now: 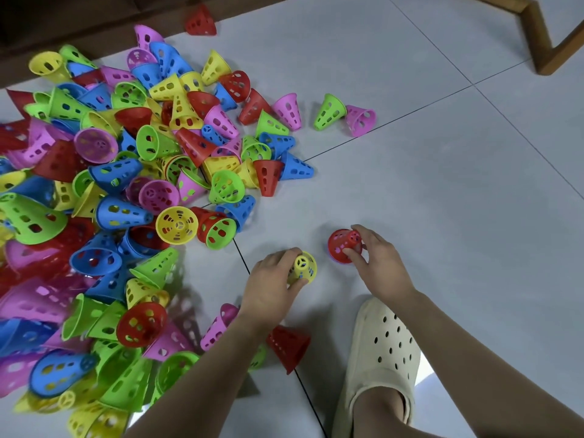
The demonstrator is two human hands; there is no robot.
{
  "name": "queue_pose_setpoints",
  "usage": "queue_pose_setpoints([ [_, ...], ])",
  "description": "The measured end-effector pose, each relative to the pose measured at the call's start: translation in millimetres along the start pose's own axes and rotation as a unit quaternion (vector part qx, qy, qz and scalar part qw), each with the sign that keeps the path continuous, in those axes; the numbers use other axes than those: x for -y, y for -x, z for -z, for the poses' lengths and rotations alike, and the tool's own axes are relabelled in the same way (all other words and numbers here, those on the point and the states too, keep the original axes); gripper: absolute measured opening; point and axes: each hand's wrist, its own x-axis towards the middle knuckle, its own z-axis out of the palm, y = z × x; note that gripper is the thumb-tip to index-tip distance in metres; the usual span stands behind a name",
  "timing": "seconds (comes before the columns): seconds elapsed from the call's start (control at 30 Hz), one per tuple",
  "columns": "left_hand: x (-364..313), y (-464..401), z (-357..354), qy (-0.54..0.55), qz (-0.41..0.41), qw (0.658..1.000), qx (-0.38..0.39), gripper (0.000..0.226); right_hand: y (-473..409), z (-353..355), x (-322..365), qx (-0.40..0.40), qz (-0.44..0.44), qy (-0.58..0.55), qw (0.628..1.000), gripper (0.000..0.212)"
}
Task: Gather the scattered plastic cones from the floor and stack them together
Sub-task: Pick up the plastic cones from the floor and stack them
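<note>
A big heap of perforated plastic cones in red, yellow, green, blue and pink covers the left half of the floor. My left hand grips a yellow cone standing upright on the tiles. To its right, my right hand holds a red cone by its narrow top; a sliver of purple shows under its rim. A loose red cone and a pink cone lie beside my left forearm.
A foot in a cream clog rests on the grey tiles below my right hand. A green cone and a pink cone lie apart from the heap. A wooden furniture leg stands top right; dark wood furniture borders the top left.
</note>
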Motion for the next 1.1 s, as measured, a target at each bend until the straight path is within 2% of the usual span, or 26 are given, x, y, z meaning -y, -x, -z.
queue_pose_setpoints([
  [0.17, 10.3, -18.0, 15.6, -0.022, 0.039, 0.998, -0.033, 0.057, -18.0, -6.0, 14.2, 0.012, 0.011, -0.018, 1.0, 0.05],
  [0.3, 16.4, -21.6, 31.5, -0.029, 0.036, 0.999, -0.012, 0.069, -23.1, 1.4, 26.7, 0.033, -0.004, -0.015, 0.999, 0.057],
  [0.4, 25.7, -7.9, 51.9, -0.064, -0.022, 0.996, -0.054, 0.069, -7.0, 14.7, 49.3, -0.063, 0.026, -0.067, 0.995, 0.051],
  [0.47, 34.0, 2.0, 65.7, -0.082, -0.005, 0.988, -0.127, 0.06, 11.9, 13.3, 71.2, -0.077, 0.064, -0.107, 0.989, 0.036],
  [0.53, 44.7, 6.2, 74.9, -0.07, 0.067, 0.98, -0.173, 0.055, 32.2, -1.0, 87.3, 0.016, 0.099, -0.089, 0.991, 0.029],
  [0.63, 61.0, 9.1, 80.1, -0.043, 0.132, 0.977, -0.16, 0.055, 57.3, -33.9, 94.4, 0.188, 0.132, 0.043, 0.972, 0.058],
  [0.7, 68.4, 11.6, 84.2, -0.068, 0.138, 0.975, -0.161, 0.054, 71.2, -51.5, 88.0, 0.251, 0.153, 0.144, 0.945, 0.068],
  [0.77, 74.0, 12.0, 92.7, -0.106, 0.13, 0.969, -0.182, 0.057, 80.9, -64.1, 76.3, 0.276, 0.178, 0.204, 0.922, 0.069],
  [0.87, 84.1, 3.1, 108.8, -0.14, 0.129, 0.967, -0.172, 0.081, 89.7, -76.0, 64.9, 0.296, 0.175, 0.236, 0.909, 0.062],
  [1.0, 101.2, -18.7, 127.0, -0.164, 0.151, 0.971, -0.085, 0.102, 93.3, -81.9, 66.6, 0.303, 0.117, 0.199, 0.925, 0.048],
  [1.1, 103.8, -28.1, 130.5, -0.222, 0.14, 0.964, -0.037, 0.099, 86.8, -77.8, 69.5, 0.288, 0.071, 0.128, 0.946, 0.044],
])
